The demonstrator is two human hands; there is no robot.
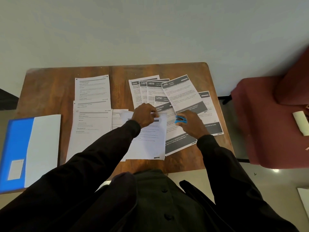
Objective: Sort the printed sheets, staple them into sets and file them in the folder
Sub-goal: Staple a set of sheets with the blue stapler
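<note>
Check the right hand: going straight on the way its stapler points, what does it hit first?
Probably the top right corner of the sheet set that the left hand pinches; the right hand aims the blue stapler leftward at it. Depth is unclear.

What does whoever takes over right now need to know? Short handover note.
Left hand: grip pinches the top edge of the plain white printed sheets at near centre.
Right hand: grip on the small blue stapler, close to that edge.
Dark-headed numbered sheets lie fanned on the right; other white text sheets overlap on the left.
Open blue folder lies at the brown wooden table's left edge.
Done: rough sorting into groups. Left: stapling, filing.
</note>
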